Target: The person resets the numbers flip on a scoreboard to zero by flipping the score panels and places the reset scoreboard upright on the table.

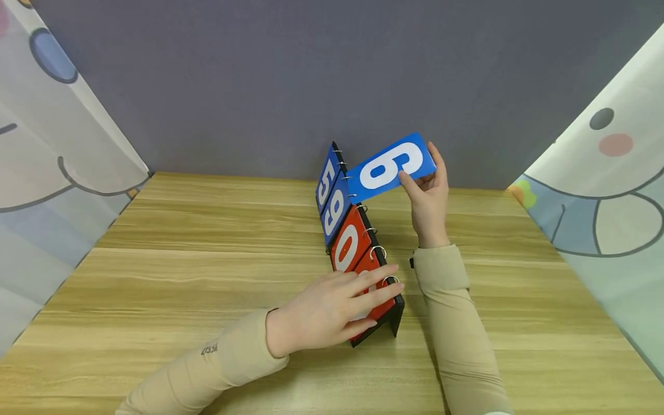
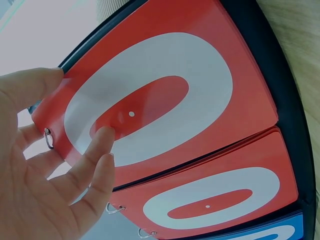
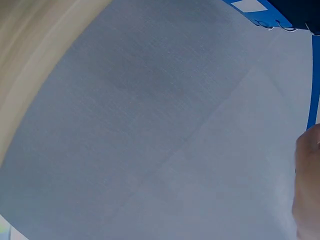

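A tabletop flip scoreboard (image 1: 367,222) with a black frame and ringed number cards stands on the table. My right hand (image 1: 432,199) pinches the outer end of a raised blue card (image 1: 354,183), which bears a white 6 or 9 and stays on its rings. In the right wrist view only part of that hand (image 3: 309,182) shows, at the right edge. My left hand (image 1: 332,308) lies over the near red card, fingers extended towards the ringed top edge. The left wrist view shows its fingertips against that red zero card (image 2: 210,22), with the thumb at the edge.
Farther along the board are another red zero card (image 1: 337,262) and two blue number cards (image 1: 323,202). The wooden table (image 1: 207,230) meets a grey panel (image 1: 249,86) behind the board. Cartoon-printed sheets (image 1: 612,190) stand at both sides.
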